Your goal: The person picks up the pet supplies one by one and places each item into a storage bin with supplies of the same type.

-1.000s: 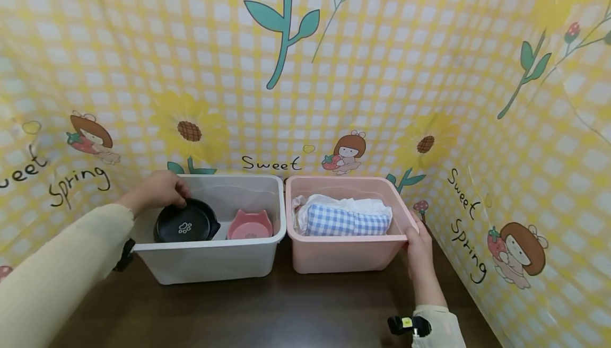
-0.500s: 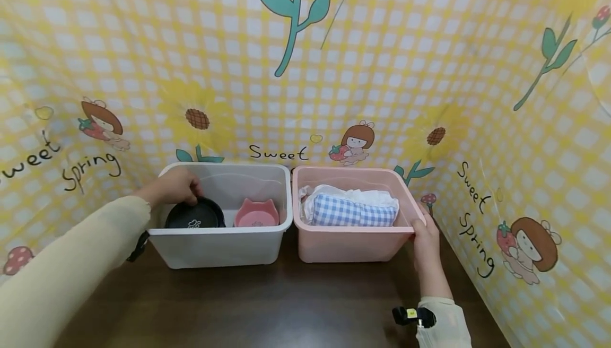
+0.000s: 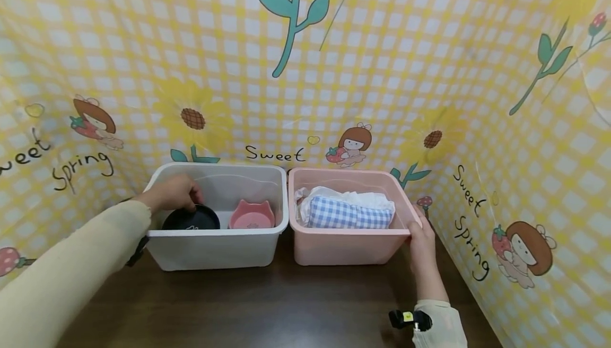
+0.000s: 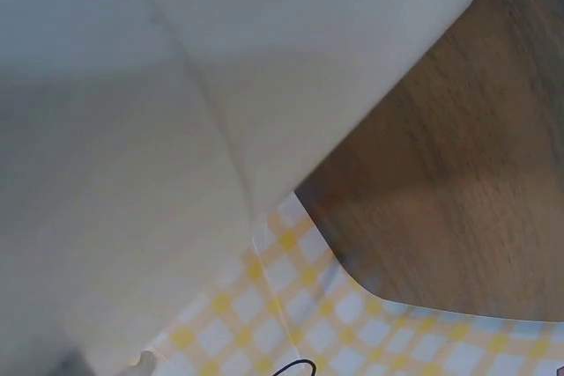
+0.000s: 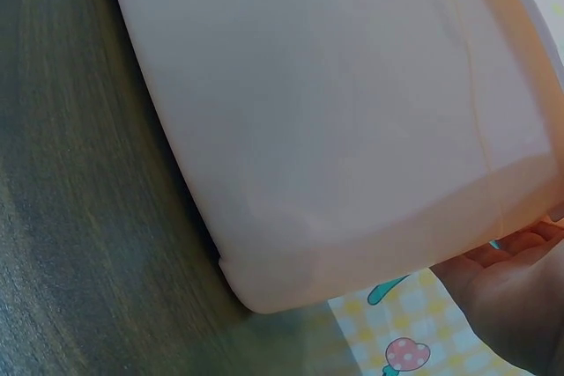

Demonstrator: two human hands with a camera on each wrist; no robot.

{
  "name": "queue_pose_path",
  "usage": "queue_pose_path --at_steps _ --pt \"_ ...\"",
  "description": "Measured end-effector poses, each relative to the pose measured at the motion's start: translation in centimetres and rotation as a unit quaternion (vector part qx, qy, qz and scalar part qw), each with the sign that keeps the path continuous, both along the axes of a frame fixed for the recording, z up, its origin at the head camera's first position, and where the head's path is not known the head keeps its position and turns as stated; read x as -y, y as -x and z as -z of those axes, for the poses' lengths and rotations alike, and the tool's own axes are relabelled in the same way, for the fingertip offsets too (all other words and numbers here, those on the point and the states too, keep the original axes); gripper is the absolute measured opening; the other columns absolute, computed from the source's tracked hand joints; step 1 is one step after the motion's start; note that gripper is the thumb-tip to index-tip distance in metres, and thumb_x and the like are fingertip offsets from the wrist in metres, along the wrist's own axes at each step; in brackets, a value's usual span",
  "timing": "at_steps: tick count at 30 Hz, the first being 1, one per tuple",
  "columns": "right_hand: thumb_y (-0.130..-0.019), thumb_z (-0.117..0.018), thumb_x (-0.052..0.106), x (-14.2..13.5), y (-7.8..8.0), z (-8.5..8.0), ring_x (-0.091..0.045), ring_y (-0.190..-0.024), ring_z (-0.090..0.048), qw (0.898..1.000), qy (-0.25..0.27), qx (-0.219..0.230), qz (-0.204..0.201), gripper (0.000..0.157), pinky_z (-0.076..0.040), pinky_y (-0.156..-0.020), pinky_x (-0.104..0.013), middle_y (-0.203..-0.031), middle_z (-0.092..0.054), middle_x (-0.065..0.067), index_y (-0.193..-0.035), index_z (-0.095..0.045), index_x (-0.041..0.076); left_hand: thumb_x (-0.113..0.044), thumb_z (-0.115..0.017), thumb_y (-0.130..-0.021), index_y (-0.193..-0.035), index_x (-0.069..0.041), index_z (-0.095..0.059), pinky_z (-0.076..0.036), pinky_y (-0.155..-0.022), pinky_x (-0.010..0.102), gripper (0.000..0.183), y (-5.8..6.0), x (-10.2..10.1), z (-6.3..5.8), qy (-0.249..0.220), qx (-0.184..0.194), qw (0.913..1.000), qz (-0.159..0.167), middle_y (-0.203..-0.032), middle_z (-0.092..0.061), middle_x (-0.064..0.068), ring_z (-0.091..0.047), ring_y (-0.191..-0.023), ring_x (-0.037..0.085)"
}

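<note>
Inside the light grey bin (image 3: 215,251), my left hand (image 3: 173,193) pinches the far edge of a round black dish (image 3: 191,219) with a paw print. The bin's front wall hides the dish's lower part. A pink cat-eared dish (image 3: 253,216) stands to its right in the same bin. My right hand (image 3: 421,236) holds the right end of the pink bin (image 3: 348,248) at its rim. In the right wrist view, that hand's fingers (image 5: 538,237) lie against the bin's outer side. Only the grey bin's outer wall (image 4: 150,191) fills the left wrist view; the left fingers are hidden there.
The pink bin contains a blue-and-white checked cloth bundle (image 3: 350,213) with white fabric behind it. Both bins stand side by side on a dark wooden table (image 3: 267,305). A yellow checked sheet (image 3: 305,98) hangs behind and along the sides.
My left hand has lowered the black dish deeper into the grey bin, and less of its face shows. The right hand stays on the pink bin. The head view has shifted slightly.
</note>
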State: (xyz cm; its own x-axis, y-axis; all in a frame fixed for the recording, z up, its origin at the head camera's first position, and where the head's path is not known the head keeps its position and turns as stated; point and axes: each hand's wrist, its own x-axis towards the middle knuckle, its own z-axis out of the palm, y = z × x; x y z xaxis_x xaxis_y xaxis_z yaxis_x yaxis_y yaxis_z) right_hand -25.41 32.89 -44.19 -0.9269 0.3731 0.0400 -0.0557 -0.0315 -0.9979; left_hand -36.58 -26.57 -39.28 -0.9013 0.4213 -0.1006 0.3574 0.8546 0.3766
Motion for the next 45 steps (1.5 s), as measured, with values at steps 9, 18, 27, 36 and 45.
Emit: queue_pose_path --at_steps 9,18,27,36,45 --pt "-0.094 -0.042 0.015 0.1 0.1 -0.1 -0.019 -0.125 -0.044 1.000 0.010 -0.017 -0.006 0.052 -0.044 -0.087 -0.017 -0.148 -0.042 -0.004 -0.146 -0.042 0.020 -0.006 -0.076 -0.069 -0.079 -0.016 -0.074 -0.047 -0.061 0.028 0.014 0.1 0.1 0.7 0.015 -0.022 0.9996 0.010 -0.074 -0.069 -0.008 -0.056 -0.066 0.009" --pt "-0.094 -0.043 0.016 0.2 0.0 -0.2 -0.019 -0.125 -0.044 1.000 -0.003 0.001 0.008 0.053 -0.045 -0.084 -0.016 -0.149 -0.042 -0.003 -0.146 -0.042 0.023 -0.005 -0.077 -0.071 -0.081 -0.016 -0.074 -0.048 -0.063 0.028 0.015 0.1 -0.3 0.8 -0.010 -0.018 0.9997 0.015 -0.079 -0.071 -0.005 -0.058 -0.069 0.010" --pt "-0.094 -0.043 0.019 0.0 0.1 -0.1 -0.017 -0.127 -0.043 1.000 -0.003 0.011 0.006 0.053 -0.045 -0.083 -0.014 -0.152 -0.039 -0.001 -0.147 -0.040 0.026 -0.002 -0.076 -0.074 -0.083 -0.012 -0.075 -0.049 -0.063 0.028 0.013 -0.1 -0.6 0.5 -0.026 -0.001 0.9997 0.000 -0.080 -0.072 -0.001 -0.059 -0.070 0.011" --pt "-0.094 -0.042 0.019 0.1 0.1 -0.3 -0.018 -0.128 -0.043 1.000 -0.009 0.006 0.004 0.053 -0.043 -0.089 -0.018 -0.151 -0.039 0.000 -0.146 -0.041 0.026 -0.005 -0.078 -0.074 -0.085 -0.009 -0.075 -0.048 -0.067 0.028 0.012 -0.2 -0.3 0.9 -0.046 0.020 0.9986 -0.013 -0.083 -0.073 0.001 -0.061 -0.074 0.011" --pt "-0.094 -0.043 0.019 0.5 -0.2 -0.4 -0.018 -0.124 -0.045 1.000 0.000 0.005 0.011 0.051 -0.045 -0.082 -0.014 -0.150 -0.041 -0.003 -0.145 -0.043 0.024 -0.010 -0.078 -0.077 -0.089 -0.009 -0.075 -0.050 -0.070 0.028 0.012 0.1 0.0 1.4 -0.051 0.037 0.9979 -0.017 -0.084 -0.073 0.001 -0.062 -0.078 0.010"
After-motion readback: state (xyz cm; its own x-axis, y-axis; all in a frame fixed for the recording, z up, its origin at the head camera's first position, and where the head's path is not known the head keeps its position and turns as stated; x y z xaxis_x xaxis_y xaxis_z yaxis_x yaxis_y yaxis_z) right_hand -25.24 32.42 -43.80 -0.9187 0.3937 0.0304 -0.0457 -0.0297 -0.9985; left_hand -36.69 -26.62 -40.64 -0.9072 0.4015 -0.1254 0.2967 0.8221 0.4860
